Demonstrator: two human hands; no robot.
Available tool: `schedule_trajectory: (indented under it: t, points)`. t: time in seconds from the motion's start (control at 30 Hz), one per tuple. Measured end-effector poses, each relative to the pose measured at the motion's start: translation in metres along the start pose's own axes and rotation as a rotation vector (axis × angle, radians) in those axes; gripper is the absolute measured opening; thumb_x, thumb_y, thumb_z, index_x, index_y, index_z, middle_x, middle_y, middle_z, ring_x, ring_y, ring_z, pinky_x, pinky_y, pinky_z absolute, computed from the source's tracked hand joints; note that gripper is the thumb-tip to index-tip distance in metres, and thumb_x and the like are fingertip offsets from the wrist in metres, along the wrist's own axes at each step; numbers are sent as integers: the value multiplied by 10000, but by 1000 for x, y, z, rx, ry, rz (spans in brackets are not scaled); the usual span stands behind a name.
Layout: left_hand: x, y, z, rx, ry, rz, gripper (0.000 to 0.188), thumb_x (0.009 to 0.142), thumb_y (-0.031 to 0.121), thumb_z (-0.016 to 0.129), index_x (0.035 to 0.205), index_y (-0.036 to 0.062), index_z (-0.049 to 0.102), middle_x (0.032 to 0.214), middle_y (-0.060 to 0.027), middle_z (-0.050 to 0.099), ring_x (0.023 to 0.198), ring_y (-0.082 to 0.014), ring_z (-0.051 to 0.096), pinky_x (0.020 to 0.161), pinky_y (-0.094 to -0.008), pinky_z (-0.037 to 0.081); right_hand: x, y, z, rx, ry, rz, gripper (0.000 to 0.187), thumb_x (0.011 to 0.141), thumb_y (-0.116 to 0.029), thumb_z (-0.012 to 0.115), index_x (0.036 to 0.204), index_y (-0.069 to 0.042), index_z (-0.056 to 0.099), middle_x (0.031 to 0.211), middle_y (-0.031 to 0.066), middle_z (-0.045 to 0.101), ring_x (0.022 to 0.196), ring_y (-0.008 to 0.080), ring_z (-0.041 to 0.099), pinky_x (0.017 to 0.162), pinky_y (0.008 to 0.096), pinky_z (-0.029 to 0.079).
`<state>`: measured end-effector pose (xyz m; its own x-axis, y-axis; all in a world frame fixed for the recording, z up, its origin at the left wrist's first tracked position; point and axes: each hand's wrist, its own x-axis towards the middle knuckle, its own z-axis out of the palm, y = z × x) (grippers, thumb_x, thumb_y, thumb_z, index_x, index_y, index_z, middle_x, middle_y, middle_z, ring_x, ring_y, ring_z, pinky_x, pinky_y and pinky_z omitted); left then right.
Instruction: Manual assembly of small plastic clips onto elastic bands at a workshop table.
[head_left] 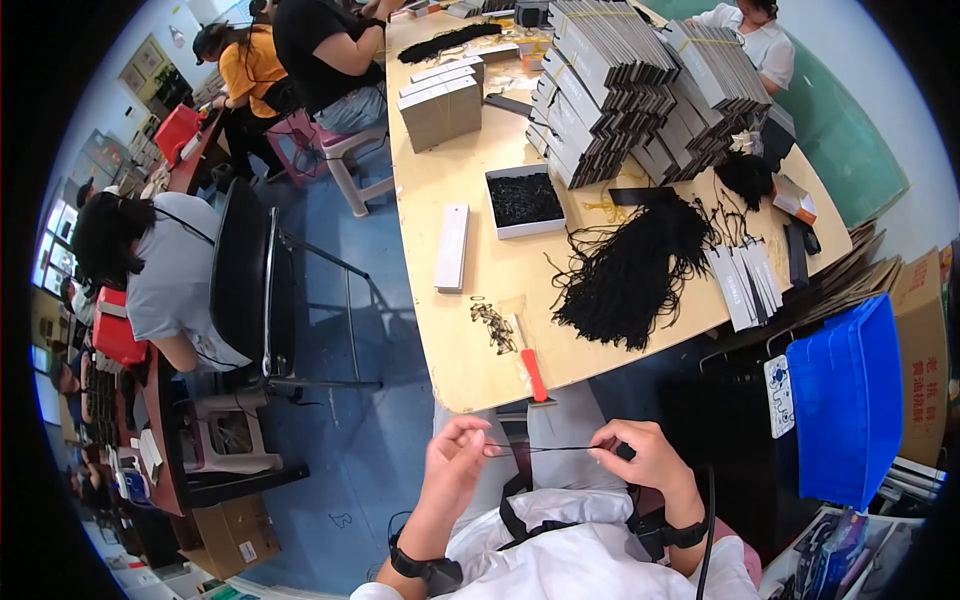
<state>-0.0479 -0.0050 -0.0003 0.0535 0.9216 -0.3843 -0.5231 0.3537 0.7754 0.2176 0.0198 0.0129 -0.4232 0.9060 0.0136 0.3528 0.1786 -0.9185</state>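
A thin black cord (545, 449) runs taut between my two hands, above my lap and just off the table's near edge. My left hand (458, 462) pinches one end between thumb and fingertips. At the other end, my right hand (645, 458) is closed on the cord, with a small black piece (626, 451) by its fingers. Ahead, a red-handled tool (532, 375) lies at the table edge, beside a small heap of bronze-coloured metal loops (492, 325). A large tangle of black cords (640, 270) spreads over the table to the right of them.
On the wooden table (420, 345) stand a white box of small black parts (525, 200), a white card stack (452, 248), grey bundles (440, 112) and tall banded stacks (610, 90). White strips (745, 285) lie right, above a blue crate (850, 400). People sit nearby; a black chair (245, 280) stands left.
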Motion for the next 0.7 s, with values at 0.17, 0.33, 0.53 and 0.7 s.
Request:
schedule_trajectory:
  t: [0.17,0.33,0.53,0.7]
  points:
    - [2,-11,-6,-711,-277,-391,204,909,132,575,1061,-2,554,706,27,501,635,-82,482,678,-266,466,-6,6,3,27,-21,25,79,774,-6,697,822,15,638,738,76,647,619,140,636,587,236,509]
    - [-6,11,9,-54,-194,-407,271,921,120,556,1137,-43,562,663,51,424,537,-46,347,509,-198,328,-12,7,-1,-94,-105,-23,77,766,-29,704,804,7,648,721,75,643,609,159,640,576,247,517]
    - [-1,1,0,-314,-156,-330,313,919,83,553,1216,-13,551,637,54,416,512,-13,309,441,-159,236,-10,-3,-3,-219,-84,-173,70,733,-25,703,780,-24,652,689,60,635,576,193,630,538,261,518]
    - [3,-3,5,-449,-146,-255,354,920,76,554,1266,8,521,647,52,427,505,-7,298,437,-156,222,-13,-8,-6,-276,-54,-227,71,715,-6,692,761,-36,647,681,52,632,560,202,619,524,261,508]
